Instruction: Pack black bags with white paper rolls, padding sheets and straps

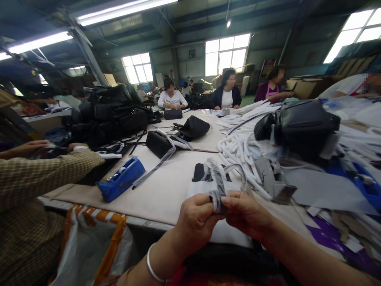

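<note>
Both my hands pinch a black bag strap wrapped in clear plastic film (219,184), above the table's front edge. My left hand (195,218), with a light bangle on the wrist, grips it from the left. From the right, my right hand (245,212) closes its fingertips on the same wrapped strap. Just behind lies a black bag piece (199,172) on white sheet material, partly hidden by the film. Farther off stand a black bag (159,143) with plastic-wrapped straps and another black bag (195,127).
A blue tape dispenser (122,178) stands left; a second blue one (364,178) is at right. White foam tubes (238,153) and a large black bag (306,123) crowd the right. Black bags (110,111) pile up left. A co-worker's checked sleeve (50,171) reaches in. An orange-edged sack (89,242) hangs below.
</note>
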`<state>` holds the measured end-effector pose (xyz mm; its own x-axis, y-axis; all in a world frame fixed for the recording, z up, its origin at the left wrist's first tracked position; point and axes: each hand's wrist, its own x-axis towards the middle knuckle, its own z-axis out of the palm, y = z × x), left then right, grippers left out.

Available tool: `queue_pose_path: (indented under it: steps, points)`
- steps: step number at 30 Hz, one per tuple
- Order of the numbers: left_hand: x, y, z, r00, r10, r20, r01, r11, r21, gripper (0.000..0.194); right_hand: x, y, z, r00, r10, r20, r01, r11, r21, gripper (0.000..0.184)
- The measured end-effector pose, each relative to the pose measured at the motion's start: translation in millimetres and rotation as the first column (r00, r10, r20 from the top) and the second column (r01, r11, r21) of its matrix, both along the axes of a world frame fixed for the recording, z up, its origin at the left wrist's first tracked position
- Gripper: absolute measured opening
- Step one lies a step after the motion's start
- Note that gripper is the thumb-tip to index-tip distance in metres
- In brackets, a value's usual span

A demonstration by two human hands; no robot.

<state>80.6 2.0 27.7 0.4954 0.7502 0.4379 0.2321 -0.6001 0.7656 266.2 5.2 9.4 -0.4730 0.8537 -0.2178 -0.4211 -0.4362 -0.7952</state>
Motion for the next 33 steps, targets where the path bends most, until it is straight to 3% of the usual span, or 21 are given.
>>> queue_pose_path:
  steps: [2, 4, 5, 7, 8, 9, 11, 12, 13, 14, 15, 16, 18, 19, 21, 24, 25, 27, 28, 30, 33]
  points:
    - [-2.4, 2.2, 0.8, 0.999, 0.033, -0.042, -0.035, 0.999, -0.033, 0.014, -4.4, -1.6, 3.5, 0.997, -0.058, 0.057, 0.056, 0.998, 0.034, 0.04]
    - [-4.9, 6.2, 3.3, 0.999, 0.038, -0.008, -0.038, 0.958, -0.283, 0.019, -7.6, -3.6, 6.8, 0.966, -0.119, 0.229, 0.068, 0.973, 0.221, 0.036]
    - [-5.4, 8.6, 4.6, 0.998, 0.039, 0.054, -0.01, 0.887, -0.462, 0.027, -8.7, -4.6, 7.8, 0.923, -0.169, 0.345, 0.037, 0.933, 0.359, 0.034]
    - [-4.3, 13.5, 5.5, 0.972, 0.1, 0.213, 0.099, 0.646, -0.757, 0.041, -10.2, -6.2, 7.0, 0.781, -0.334, 0.528, -0.099, 0.768, 0.632, 0.028]
    - [-2.6, 15.5, 5.0, 0.948, 0.161, 0.274, 0.149, 0.535, -0.831, 0.045, -10.7, -6.9, 5.1, 0.703, -0.429, 0.568, -0.189, 0.656, 0.73, 0.025]
    - [-0.2, 17.1, 3.8, 0.924, 0.223, 0.311, 0.179, 0.465, -0.867, 0.046, -11.0, -7.5, 2.6, 0.635, -0.518, 0.572, -0.274, 0.541, 0.795, 0.024]
    - [5.1, 18.7, 0.6, 0.894, 0.306, 0.327, 0.175, 0.433, -0.884, 0.045, -10.6, -8.7, -3.1, 0.546, -0.649, 0.53, -0.398, 0.355, 0.846, 0.024]
    - [7.3, 18.7, -0.9, 0.888, 0.326, 0.324, 0.157, 0.447, -0.881, 0.043, -9.7, -9.1, -5.4, 0.523, -0.684, 0.508, -0.427, 0.305, 0.851, 0.023]
    - [8.7, 18.3, -1.8, 0.887, 0.332, 0.32, 0.138, 0.47, -0.872, 0.041, -8.1, -9.2, -7.0, 0.52, -0.689, 0.505, -0.433, 0.297, 0.851, 0.023]
    - [9.3, 17.5, -2.2, 0.892, 0.327, 0.312, 0.116, 0.501, -0.857, 0.038, -5.9, -8.8, -7.7, 0.537, -0.661, 0.523, -0.413, 0.335, 0.847, 0.02]
    - [9.1, 16.5, -2.1, 0.901, 0.316, 0.297, 0.083, 0.547, -0.833, 0.035, -3.1, -7.8, -7.8, 0.582, -0.591, 0.559, -0.372, 0.418, 0.829, 0.017]
    - [8.3, 15.4, -1.5, 0.913, 0.305, 0.272, 0.029, 0.616, -0.787, 0.031, -0.1, -6.1, -7.3, 0.653, -0.476, 0.589, -0.311, 0.541, 0.782, 0.017]
    - [5.9, 12.6, -0.2, 0.944, 0.264, 0.2, -0.089, 0.784, -0.614, 0.023, 5.2, -1.0, -5.5, 0.837, -0.185, 0.515, -0.162, 0.815, 0.556, 0.03]
    - [4.7, 11.2, 0.1, 0.959, 0.236, 0.16, -0.128, 0.857, -0.499, 0.02, 6.6, 2.1, -4.6, 0.914, -0.073, 0.398, -0.1, 0.912, 0.398, 0.037]
    - [2.8, 8.8, -0.8, 0.98, 0.172, 0.098, -0.137, 0.946, -0.294, 0.013, 6.0, 7.8, -2.7, 0.99, 0.0, 0.143, -0.019, 0.991, 0.134, 0.043]
    - [-0.5, 8.6, -3.0, 0.989, 0.141, 0.054, -0.13, 0.977, -0.168, 0.01, -2.0, 11.8, 1.1, 0.998, -0.068, 0.008, 0.068, 0.998, 0.015, 0.039]
    - [-2.2, 9.9, -3.1, 0.988, 0.153, 0.031, -0.144, 0.972, -0.184, 0.009, -5.3, 11.8, 2.6, 0.996, -0.088, 0.029, 0.087, 0.996, 0.029, 0.037]
    - [-5.5, 14.6, -1.8, 0.989, 0.146, 0.008, -0.134, 0.928, -0.348, 0.018, -11.3, 10.2, 4.9, 0.977, -0.128, 0.169, 0.103, 0.984, 0.149, 0.032]
    - [-6.7, 17.7, -0.9, 0.991, 0.13, 0.031, -0.1, 0.873, -0.477, 0.027, -13.9, 9.0, 5.1, 0.948, -0.16, 0.274, 0.089, 0.963, 0.256, 0.031]
    - [-6.4, 24.4, 0.0, 0.982, 0.129, 0.139, 0.009, 0.7, -0.714, 0.039, -18.3, 6.2, 2.5, 0.827, -0.284, 0.485, 0.007, 0.868, 0.496, 0.03]
    - [0.7, 32.0, -3.4, 0.929, 0.263, 0.26, 0.099, 0.5, -0.86, 0.043, -23.8, 1.9, -7.4, 0.581, -0.535, 0.613, -0.196, 0.639, 0.744, 0.028]
